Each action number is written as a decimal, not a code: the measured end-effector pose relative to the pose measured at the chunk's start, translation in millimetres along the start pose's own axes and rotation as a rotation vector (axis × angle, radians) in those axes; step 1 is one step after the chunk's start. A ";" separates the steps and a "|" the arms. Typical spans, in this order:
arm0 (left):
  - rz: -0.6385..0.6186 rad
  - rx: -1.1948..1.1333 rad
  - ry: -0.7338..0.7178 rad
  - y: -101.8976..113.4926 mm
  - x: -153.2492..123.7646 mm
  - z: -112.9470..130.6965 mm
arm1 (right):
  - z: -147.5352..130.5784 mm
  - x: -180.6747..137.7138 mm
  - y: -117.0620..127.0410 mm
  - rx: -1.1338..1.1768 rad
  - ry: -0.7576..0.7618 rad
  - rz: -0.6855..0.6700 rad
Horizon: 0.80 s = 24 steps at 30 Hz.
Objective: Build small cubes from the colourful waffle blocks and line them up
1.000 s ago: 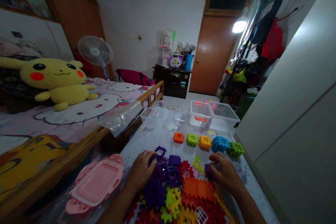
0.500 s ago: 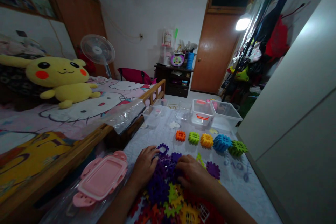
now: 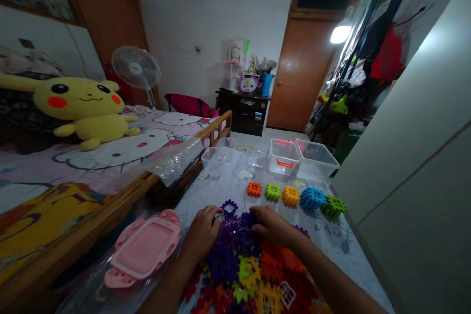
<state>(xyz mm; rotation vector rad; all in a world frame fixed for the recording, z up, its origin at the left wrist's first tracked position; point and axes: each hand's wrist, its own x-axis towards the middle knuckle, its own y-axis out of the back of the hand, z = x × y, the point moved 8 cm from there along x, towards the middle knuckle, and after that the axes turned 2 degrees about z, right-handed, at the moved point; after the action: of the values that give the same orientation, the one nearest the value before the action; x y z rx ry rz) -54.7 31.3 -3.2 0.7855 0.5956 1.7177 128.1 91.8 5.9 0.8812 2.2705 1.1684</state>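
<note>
**Far left wall and bed:** a Pikachu plush (image 3: 83, 105) lies on a bed with a Hello Kitty sheet (image 3: 110, 152); a standing fan (image 3: 136, 66) rises behind it, and a wooden bed rail (image 3: 110, 196) runs toward the far end of the room.

**Near bed edge:** a pink plastic lid (image 3: 144, 249) sits on a transparent plastic wrapper (image 3: 88, 294), just left of the left hand.

**Left hand:** the left hand (image 3: 201, 234) is curled over the near side of the purple blocks, fingers bent and tips together. Whether they pinch a piece is hard to tell.

**Main pile:** a heap of interlocking waffle blocks (image 3: 245, 267) in purple, orange, red, green and yellow lies between and below the hands, on a pale printed sheet (image 3: 342, 255). A purple ring-shaped block (image 3: 230, 208) sits at its far edge, just beyond the left hand's fingertips.

**Right hand:** the right hand (image 3: 272, 225) lies on top of the purple blocks, fingers stretched out and slightly apart, reaching toward the left hand without touching it.

**Beyond the hands:** assembled block cubes stand in a row, from an orange cube (image 3: 253, 189) to a green cube (image 3: 333, 206), with a blue cube (image 3: 312, 199) beside it. Farther on are two transparent tubs (image 3: 283, 157) (image 3: 316, 159).

**Far right:** a wooden door (image 3: 301, 73) and a clothes rack (image 3: 371, 44) stand beyond a white wardrobe panel (image 3: 408, 157).
</note>
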 end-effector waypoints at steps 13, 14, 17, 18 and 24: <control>0.014 0.000 0.007 0.8 1.1 -1.0 | -4.5 -17.4 18.0 0.154 0.135 0.145; 0.019 -0.002 0.008 0.8 1.0 -1.4 | -10.7 -22.4 15.7 0.136 0.146 0.115; 0.027 0.000 0.008 0.9 1.0 -2.2 | -26.4 -34.3 4.1 0.010 0.155 0.052; 0.026 0.002 0.006 0.8 1.1 -2.1 | -29.7 -36.5 0.0 -0.038 0.149 0.042; 0.009 0.012 0.013 1.0 1.3 -0.5 | -36.7 -34.2 -6.3 -0.131 0.082 0.069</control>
<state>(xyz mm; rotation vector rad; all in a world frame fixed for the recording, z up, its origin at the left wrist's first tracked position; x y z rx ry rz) -56.0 32.2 -2.6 0.7868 0.6134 1.7297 127.0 44.6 23.8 0.8819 2.2136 1.3902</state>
